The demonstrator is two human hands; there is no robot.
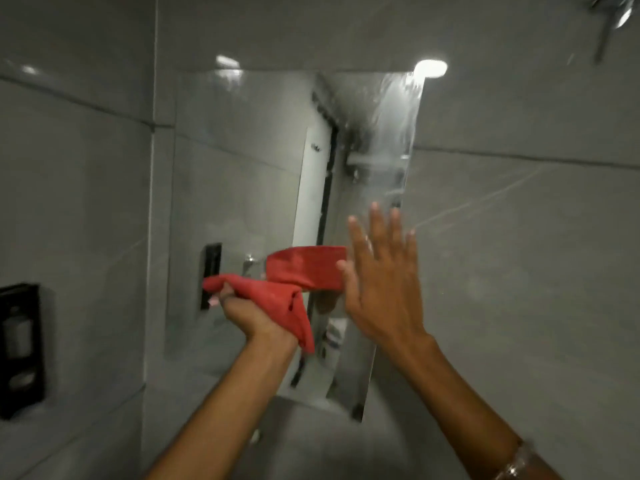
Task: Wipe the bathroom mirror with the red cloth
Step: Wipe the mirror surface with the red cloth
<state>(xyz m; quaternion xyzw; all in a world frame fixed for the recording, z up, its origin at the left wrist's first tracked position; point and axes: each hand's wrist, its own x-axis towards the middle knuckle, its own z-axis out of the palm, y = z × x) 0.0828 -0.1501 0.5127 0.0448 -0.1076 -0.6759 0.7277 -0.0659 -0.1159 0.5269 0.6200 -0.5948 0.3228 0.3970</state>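
Note:
A frameless rectangular mirror [242, 161] hangs on the grey tiled wall ahead, streaked with wet smears near its upper right. My left hand [242, 308] is fisted around the red cloth [294, 282] in front of the mirror's lower middle. One cloth end hangs down past my wrist. The other end stretches right to my right hand [379, 271], which is flat with fingers spread by the mirror's lower right edge, thumb touching the cloth.
A black soap dispenser [20, 348] is fixed to the left wall. A chrome shower fitting [613, 15] shows at the top right. The mirror reflects a white door and a black wall plate. Grey tiles surround the mirror.

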